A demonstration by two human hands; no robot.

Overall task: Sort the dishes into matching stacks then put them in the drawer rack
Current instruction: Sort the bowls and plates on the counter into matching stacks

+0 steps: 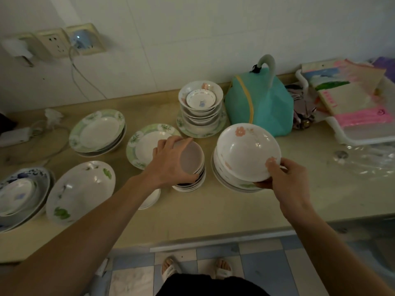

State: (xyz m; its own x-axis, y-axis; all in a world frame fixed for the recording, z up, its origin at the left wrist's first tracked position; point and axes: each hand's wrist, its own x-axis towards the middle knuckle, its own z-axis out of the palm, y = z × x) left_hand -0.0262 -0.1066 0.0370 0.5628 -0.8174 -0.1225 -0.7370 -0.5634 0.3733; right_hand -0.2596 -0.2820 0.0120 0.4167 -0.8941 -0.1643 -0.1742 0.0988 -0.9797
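Left hand point(171, 161) grips a small pinkish bowl point(191, 157), fingers curled over its rim, holding it tilted on top of a short stack of small dishes point(190, 182) near the middle of the counter point(213, 210). Right hand point(286, 180) pinches the near rim of a white bowl with pink flowers point(245, 152), thumb on top and fingers below; that bowl is tipped up toward the camera and sits on a pile of similar bowls point(226, 180).

Behind these two piles stands a tall stack of bowls point(201, 103) on a green-rimmed plate, with a smaller bowl nested in its top. Just left of the left hand lies a single green-rimmed plate point(143, 144), partly hidden by that hand. Farther left is a stack of green-rimmed plates point(97, 130). At the near left lies an oval dish with green leaves point(81, 191), and beside it, at the frame's edge, blue-patterned plates point(19, 193) with a small dish on them.

A teal bag point(258, 105) stands behind the flowered bowl. Wall sockets point(55, 41) carry plugs and a cord.
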